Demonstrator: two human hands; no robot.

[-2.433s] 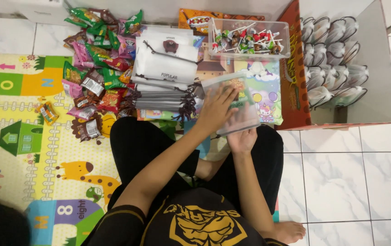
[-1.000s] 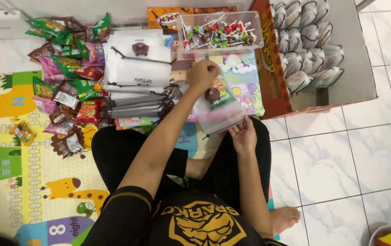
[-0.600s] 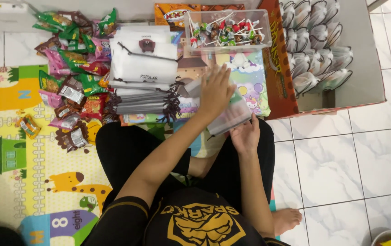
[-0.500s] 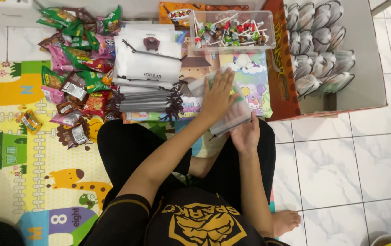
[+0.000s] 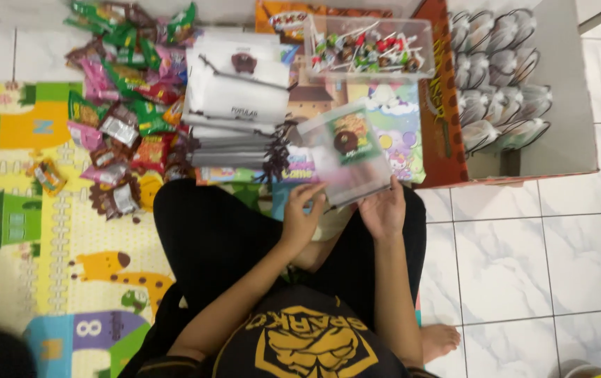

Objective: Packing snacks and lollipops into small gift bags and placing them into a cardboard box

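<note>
Above the lap, near the colourful play mat's (image 5: 48, 231) right edge: clear plastic bag with brown snack inside (image 5: 346, 150), now being gripped by both hands' fingers; left hand (image 5: 302, 218) having withdrawn from inside, right hand (image 5: 383, 210) holding.

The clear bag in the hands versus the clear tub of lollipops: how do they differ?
The clear bag is flat, soft, held up by both hands and holds one snack packet; the clear tub is a rigid, open box on the floor, full of lollipops. Both are see-through.
</note>
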